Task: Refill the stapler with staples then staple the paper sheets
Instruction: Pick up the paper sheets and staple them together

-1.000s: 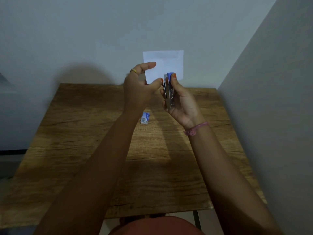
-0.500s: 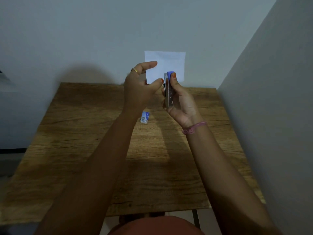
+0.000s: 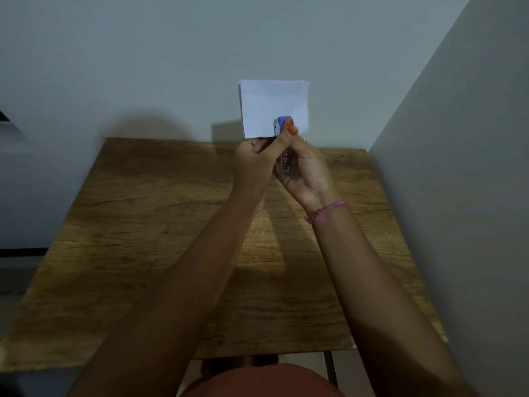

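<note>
Right hand [image 3: 303, 170] grips stapler [image 3: 284, 156] upright, prob. to keep the channel reachable; left hand [image 3: 253, 164] curls against it, can't tell what it's pinching. Paper sheets [image 3: 273, 106] wait behind.

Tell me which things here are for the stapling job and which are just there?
For the job:
- stapler, gripped upright in the right hand
- left hand, fingers curled right beside the stapler
- paper sheets, standing against the wall

Just there:
- wooden table
- pink wristband
- gold ring
</note>
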